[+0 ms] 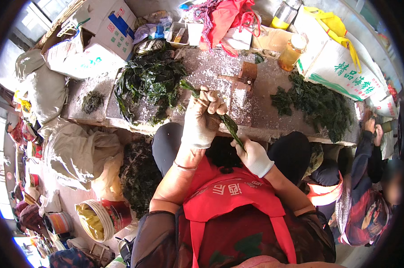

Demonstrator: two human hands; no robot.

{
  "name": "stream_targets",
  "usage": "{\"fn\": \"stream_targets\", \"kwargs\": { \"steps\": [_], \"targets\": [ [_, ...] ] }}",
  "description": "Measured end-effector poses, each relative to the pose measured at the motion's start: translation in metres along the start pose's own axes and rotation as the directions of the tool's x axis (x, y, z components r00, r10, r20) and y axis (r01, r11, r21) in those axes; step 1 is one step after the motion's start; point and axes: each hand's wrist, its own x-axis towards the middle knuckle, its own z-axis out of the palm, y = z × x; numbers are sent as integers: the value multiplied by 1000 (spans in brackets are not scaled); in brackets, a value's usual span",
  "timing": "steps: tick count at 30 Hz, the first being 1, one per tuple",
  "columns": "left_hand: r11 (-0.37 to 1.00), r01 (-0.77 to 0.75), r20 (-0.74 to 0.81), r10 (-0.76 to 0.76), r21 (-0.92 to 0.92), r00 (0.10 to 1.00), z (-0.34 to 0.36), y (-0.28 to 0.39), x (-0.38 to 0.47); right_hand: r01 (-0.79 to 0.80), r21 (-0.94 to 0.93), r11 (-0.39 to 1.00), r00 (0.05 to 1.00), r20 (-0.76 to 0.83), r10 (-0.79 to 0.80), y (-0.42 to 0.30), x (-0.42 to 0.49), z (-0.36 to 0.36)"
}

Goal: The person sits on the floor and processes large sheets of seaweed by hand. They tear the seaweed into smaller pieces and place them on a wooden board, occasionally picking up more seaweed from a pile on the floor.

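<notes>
A narrow twisted strip of dark green kelp (231, 127) runs slantwise between my hands, over my lap. My left hand (203, 115), in a soiled white knit glove, is closed around its upper part, and a short end sticks out above the fingers. Lower down, my right hand (254, 155), in a cleaner white glove, pinches the other end. Beyond my left hand lies a heap of wet kelp (151, 78) on the low table (202, 63), which is strewn with white grains. A second pile of kelp pieces (319, 100) lies to the right.
A rusty metal block (248, 71) sits mid-table. Cardboard boxes (98, 40), a plastic container (178, 35) and a jar of brown liquid (290, 53) line the far side. A small tangled clump (92, 102) lies left. A bucket (98, 219) stands on the floor; a co-worker's hands (373, 127) are far right.
</notes>
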Motion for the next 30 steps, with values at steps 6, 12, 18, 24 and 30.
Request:
{"fn": "stream_targets", "kwargs": {
  "steps": [6,12,18,24,30],
  "targets": [
    [989,-38,36,33,146,999,6,21,4,-146,-374,916,923,283,262,22,-24,-41],
    [915,163,-40,-159,369,986,34,-2,-13,178,-164,970,919,-326,-224,-38,39,-90],
    [595,87,-89,-26,799,996,35,4,-15,-339,685,645,890,455,-15,-52,46,-55],
    [436,285,-326,19,854,945,-18,24,-34,-761,583,285,610,792,9,-50,7,-63],
    [282,-100,268,-658,954,703,-28,13,-59,-914,394,94,390,919,-65,-52,7,-65]
  ]
}}
